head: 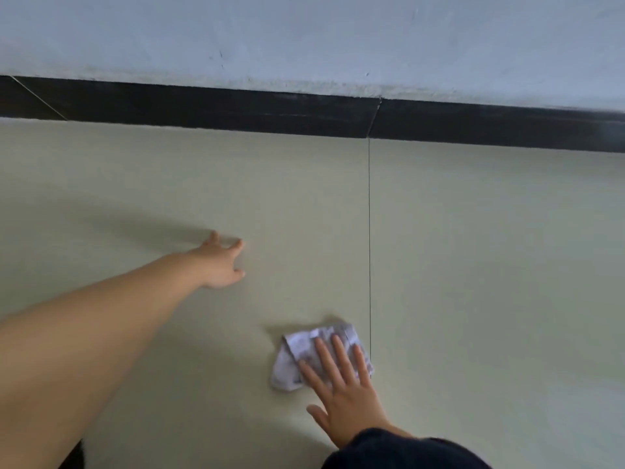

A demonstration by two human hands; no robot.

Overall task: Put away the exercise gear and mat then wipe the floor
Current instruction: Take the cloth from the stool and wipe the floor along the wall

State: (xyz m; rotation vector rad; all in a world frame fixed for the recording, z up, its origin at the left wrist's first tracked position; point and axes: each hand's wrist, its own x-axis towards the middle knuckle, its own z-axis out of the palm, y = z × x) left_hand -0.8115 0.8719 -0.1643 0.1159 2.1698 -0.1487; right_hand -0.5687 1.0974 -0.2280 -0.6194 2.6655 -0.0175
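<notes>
A crumpled white cloth (297, 353) lies on the pale tiled floor (473, 265) at the lower middle. My right hand (341, 394) presses flat on the cloth, fingers spread and pointing away from me. My left hand (221, 264) is stretched out further ahead and to the left, fingers apart, resting on the bare floor and holding nothing. No exercise gear or mat is in view.
A black skirting strip (236, 110) runs across the top where the floor meets a whitish wall (304, 38). A thin tile joint (369, 231) runs from the skirting down toward the cloth. A dark sleeve (406, 451) covers my right wrist.
</notes>
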